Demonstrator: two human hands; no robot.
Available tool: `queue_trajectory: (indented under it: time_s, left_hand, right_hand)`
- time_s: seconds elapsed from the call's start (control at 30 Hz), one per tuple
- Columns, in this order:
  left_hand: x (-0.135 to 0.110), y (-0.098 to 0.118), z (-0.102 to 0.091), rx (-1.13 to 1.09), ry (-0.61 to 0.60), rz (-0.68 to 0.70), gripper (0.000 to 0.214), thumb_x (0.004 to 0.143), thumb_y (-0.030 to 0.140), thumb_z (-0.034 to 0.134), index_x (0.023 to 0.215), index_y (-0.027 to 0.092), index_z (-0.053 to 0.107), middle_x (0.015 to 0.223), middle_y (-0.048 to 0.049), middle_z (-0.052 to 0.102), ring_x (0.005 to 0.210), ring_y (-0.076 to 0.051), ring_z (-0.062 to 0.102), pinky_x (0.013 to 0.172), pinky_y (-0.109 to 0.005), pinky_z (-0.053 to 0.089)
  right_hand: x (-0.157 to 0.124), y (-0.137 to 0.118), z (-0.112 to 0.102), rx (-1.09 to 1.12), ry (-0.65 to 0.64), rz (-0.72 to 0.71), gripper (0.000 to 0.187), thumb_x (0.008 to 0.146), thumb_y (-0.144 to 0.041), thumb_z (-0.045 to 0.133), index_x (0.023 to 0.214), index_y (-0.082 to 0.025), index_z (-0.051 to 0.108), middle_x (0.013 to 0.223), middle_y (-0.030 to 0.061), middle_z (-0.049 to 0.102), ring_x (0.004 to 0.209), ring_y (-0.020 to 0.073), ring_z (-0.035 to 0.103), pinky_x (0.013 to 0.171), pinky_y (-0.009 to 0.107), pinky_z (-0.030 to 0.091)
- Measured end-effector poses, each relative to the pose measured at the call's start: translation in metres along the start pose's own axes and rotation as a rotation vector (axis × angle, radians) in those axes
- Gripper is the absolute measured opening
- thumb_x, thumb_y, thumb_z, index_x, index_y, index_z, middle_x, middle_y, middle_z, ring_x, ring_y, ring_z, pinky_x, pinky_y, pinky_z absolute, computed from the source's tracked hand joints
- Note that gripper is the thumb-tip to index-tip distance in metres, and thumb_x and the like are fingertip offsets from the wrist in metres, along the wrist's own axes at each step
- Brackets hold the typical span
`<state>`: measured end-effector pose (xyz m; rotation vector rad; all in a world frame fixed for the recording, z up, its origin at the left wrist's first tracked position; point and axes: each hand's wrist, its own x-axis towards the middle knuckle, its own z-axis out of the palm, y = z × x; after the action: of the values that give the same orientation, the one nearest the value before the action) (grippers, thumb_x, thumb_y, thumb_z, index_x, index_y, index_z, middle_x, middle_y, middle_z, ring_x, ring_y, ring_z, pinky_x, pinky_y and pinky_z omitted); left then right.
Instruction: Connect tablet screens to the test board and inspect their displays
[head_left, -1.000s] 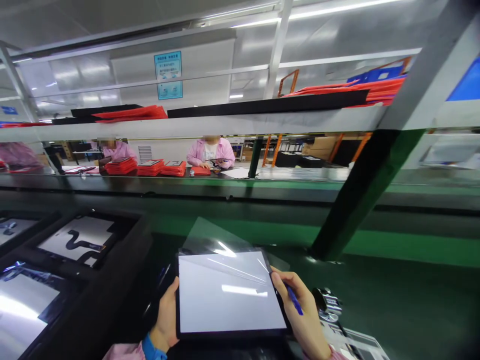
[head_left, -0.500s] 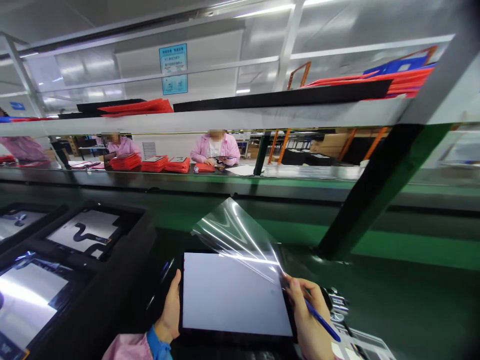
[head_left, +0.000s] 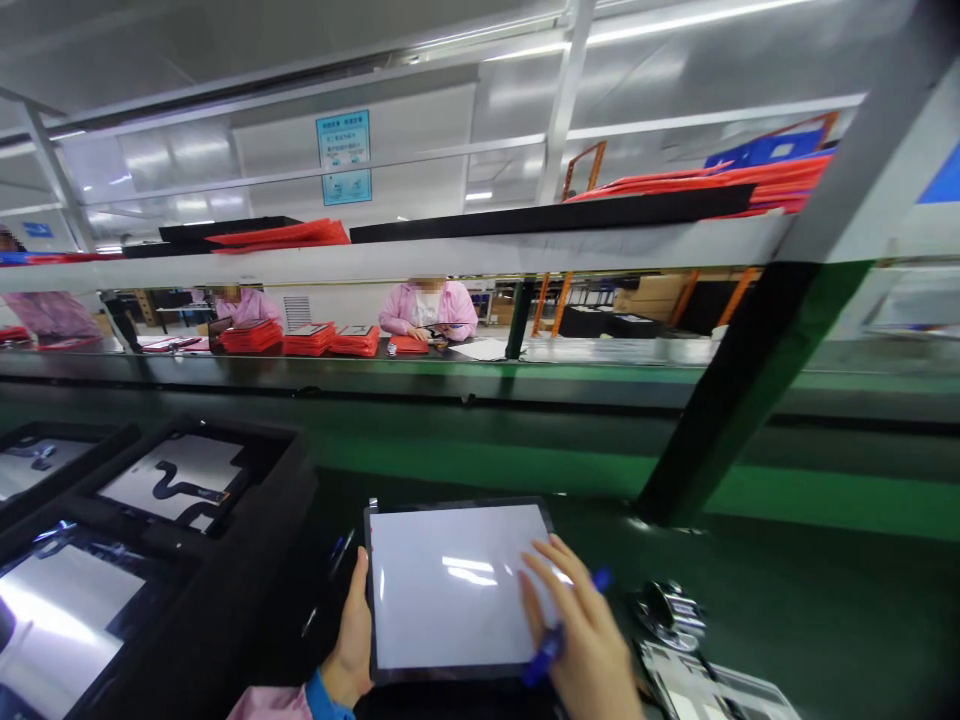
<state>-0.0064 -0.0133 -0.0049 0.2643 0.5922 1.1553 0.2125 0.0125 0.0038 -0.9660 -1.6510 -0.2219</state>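
Observation:
A flat tablet-like screen (head_left: pixel 457 590) with a white face and black border lies in front of me, slightly tilted. My left hand (head_left: pixel 352 630) grips its left edge, thumb along the side. Over the right part of the screen is my right hand (head_left: pixel 577 620), fingers stretched across its face and a blue pen (head_left: pixel 545 655) held in it. The pen is blurred. Bright reflections cross the face, and a small clear tab stands at the top left corner. I cannot tell whether the clear film lies flat on it.
A black foam tray (head_left: pixel 292 470) with panels and flex cables stands at left. At right are a shiny metal roll (head_left: pixel 675 612) and a clear case (head_left: pixel 720 690). A dark post (head_left: pixel 720 420) rises behind. Co-workers in pink sit across by red stacks (head_left: pixel 251 338).
The clear film that was raised above the screen no longer stands up. My right hand has moved from the right edge onto the screen's face, still with the pen. My left hand keeps its hold.

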Motion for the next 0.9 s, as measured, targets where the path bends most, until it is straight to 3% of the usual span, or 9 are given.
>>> queue_trajectory:
  time_s: [0.13,0.23,0.33,0.5,0.67,0.8,0.9]
  left_hand:
    - [0.004,-0.003,-0.008,0.009,0.019,0.102,0.062,0.088,0.053,0.051,0.137,0.015,0.048,0.12,-0.0132,0.067,0.115,-0.031,0.06,0.106,-0.042,0.038]
    - [0.005,-0.003,-0.01,-0.009,0.007,0.118,0.059,0.09,0.052,0.048,0.136,0.015,0.05,0.121,-0.0128,0.067,0.116,-0.031,0.059,0.107,-0.041,0.037]
    - [0.003,-0.001,-0.005,-0.005,-0.009,0.054,0.065,0.087,0.059,0.048,0.133,0.013,0.053,0.117,-0.014,0.069,0.113,-0.033,0.061,0.104,-0.045,0.04]
    - [-0.002,0.002,0.003,0.019,0.058,0.011,0.065,0.083,0.057,0.056,0.131,0.013,0.055,0.11,-0.0144,0.071,0.106,-0.035,0.064,0.098,-0.047,0.045]
    - [-0.001,0.005,0.002,0.027,0.107,0.044,0.065,0.084,0.053,0.057,0.134,0.013,0.051,0.11,-0.0147,0.071,0.102,-0.035,0.066,0.095,-0.048,0.047]
    - [-0.003,0.005,0.008,0.083,0.183,0.072,0.064,0.084,0.053,0.057,0.134,0.014,0.05,0.108,-0.0142,0.072,0.099,-0.033,0.068,0.092,-0.046,0.05]
    - [-0.006,0.007,0.013,0.116,0.215,0.095,0.063,0.084,0.052,0.059,0.135,0.016,0.05,0.108,-0.0131,0.072,0.097,-0.032,0.069,0.091,-0.045,0.051]
  right_hand:
    - [-0.009,-0.054,0.038,-0.057,-0.233,-0.267,0.034,0.09,-0.005,0.042,0.115,-0.018,0.061,0.129,0.0176,0.057,0.135,0.0416,0.031,0.086,0.062,0.052]
    - [-0.013,-0.07,0.036,0.035,-0.404,-0.478,0.034,0.088,-0.002,0.047,0.108,-0.024,0.064,0.125,0.0091,0.062,0.132,0.0369,0.038,0.093,0.057,0.05]
    - [-0.012,-0.049,0.008,0.037,-0.457,-0.502,0.029,0.094,-0.008,0.042,0.104,-0.021,0.066,0.113,0.0069,0.068,0.124,0.0286,0.051,0.094,0.045,0.053]
    - [-0.003,0.01,-0.039,-0.083,-0.215,-0.228,0.031,0.093,-0.008,0.04,0.106,-0.02,0.065,0.112,0.0119,0.066,0.116,0.0297,0.058,0.081,0.044,0.058]
    - [-0.005,0.028,-0.046,0.035,0.09,0.182,0.015,0.089,-0.019,0.056,0.103,-0.019,0.063,0.105,0.0121,0.066,0.096,0.0248,0.066,0.079,0.041,0.058]
    - [-0.018,0.028,-0.037,0.216,0.006,0.511,0.031,0.09,-0.033,0.055,0.116,-0.017,0.055,0.107,0.013,0.068,0.093,0.0239,0.068,0.076,0.036,0.059]
    - [-0.03,0.029,-0.03,0.233,-0.031,0.541,0.036,0.09,-0.037,0.053,0.12,-0.017,0.052,0.117,0.0148,0.065,0.104,0.0255,0.065,0.085,0.039,0.056]
